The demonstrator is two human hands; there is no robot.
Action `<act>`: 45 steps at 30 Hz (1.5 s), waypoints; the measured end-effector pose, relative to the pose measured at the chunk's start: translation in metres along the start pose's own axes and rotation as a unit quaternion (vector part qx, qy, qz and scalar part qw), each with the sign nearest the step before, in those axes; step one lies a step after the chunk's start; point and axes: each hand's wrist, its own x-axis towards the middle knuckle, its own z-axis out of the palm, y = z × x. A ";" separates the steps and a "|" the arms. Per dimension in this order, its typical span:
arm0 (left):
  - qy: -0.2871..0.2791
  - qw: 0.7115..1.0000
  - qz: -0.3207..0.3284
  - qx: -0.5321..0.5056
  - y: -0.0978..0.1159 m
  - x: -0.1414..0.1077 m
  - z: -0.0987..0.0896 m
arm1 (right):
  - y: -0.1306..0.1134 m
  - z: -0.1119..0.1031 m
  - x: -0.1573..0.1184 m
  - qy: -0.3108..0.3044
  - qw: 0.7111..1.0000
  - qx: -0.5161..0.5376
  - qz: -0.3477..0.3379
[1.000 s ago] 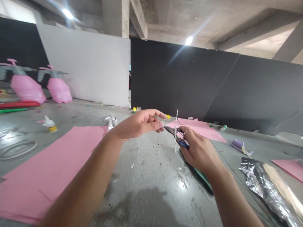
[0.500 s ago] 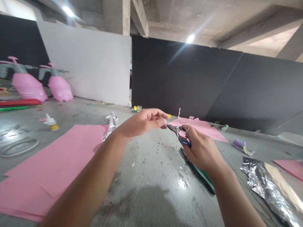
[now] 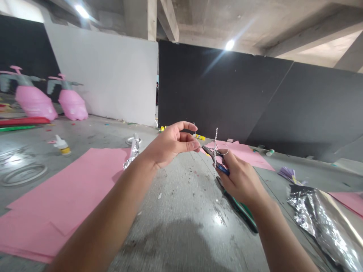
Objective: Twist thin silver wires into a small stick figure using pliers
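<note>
The right hand (image 3: 241, 181) squeezes pliers (image 3: 210, 152) closed on a foil-twisted wire (image 3: 215, 151), which that clamp alone keeps upright at twelve o'clock, while the left hand (image 3: 172, 145) curls open and empty just beside it.

bare left forearm (image 3: 107, 217), bare right forearm (image 3: 283, 241), slender left hand (image 3: 170, 145), slender right hand (image 3: 241, 181)

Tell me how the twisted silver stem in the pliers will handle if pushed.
Probably fairly stiff: the twisted silver stem stands straight above and below the pliers without drooping. Its crinkled, foil-like shine suggests it is light for its length. The ridged twist likely won't feel slippery, though it is too small to be sure.
</note>
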 end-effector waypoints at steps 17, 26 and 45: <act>0.062 0.848 0.441 0.288 -0.014 0.002 0.002 | -0.015 -0.004 0.000 -0.101 0.939 0.313 0.099; -0.073 0.983 0.046 0.160 0.018 -0.011 -0.004 | -0.016 -0.006 0.000 -0.008 0.992 0.122 0.005; 0.012 0.897 0.206 0.390 0.017 -0.016 -0.001 | -0.017 -0.006 -0.001 -0.034 0.988 0.147 0.017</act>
